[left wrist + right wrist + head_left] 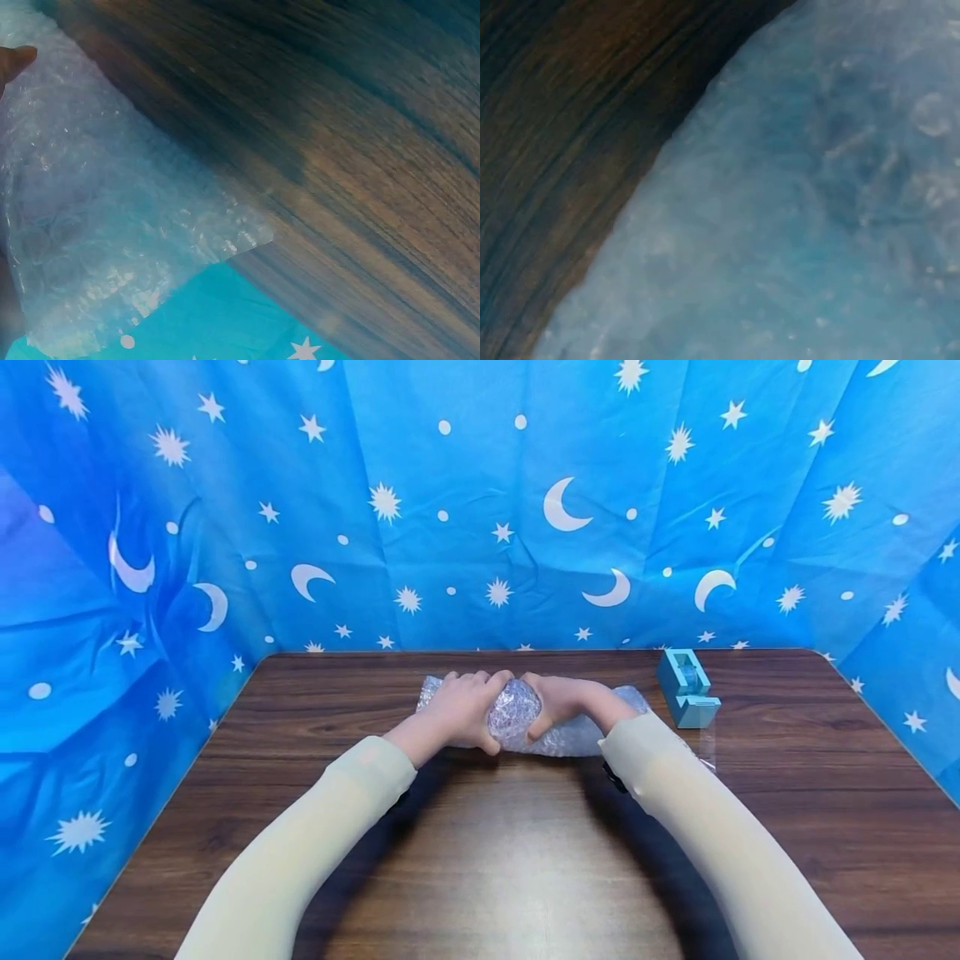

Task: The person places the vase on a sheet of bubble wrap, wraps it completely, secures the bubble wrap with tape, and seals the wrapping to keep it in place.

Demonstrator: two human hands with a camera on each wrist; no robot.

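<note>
A roll of clear bubble wrap (514, 717) lies across the far middle of the table, with a rounded bulge between the two hands. My left hand (461, 706) grips it on the left of the bulge, fingers over the top and thumb at the near side. From the right, my right hand (561, 697) holds the bulge, its thumb on the front. In the left wrist view a thumb tip (24, 55) lies on the wrap's bubbled surface (112, 195), which widens to a loose end. Wrap (780, 225) fills most of the right wrist view. Whatever lies inside is hidden.
A teal tape dispenser (686, 689) stands on the table to the right of the wrap. A clear strip of tape (707, 745) hangs at its near side. Behind the brown wooden table (495, 860) is a blue cloth (465, 468) with stars and moons.
</note>
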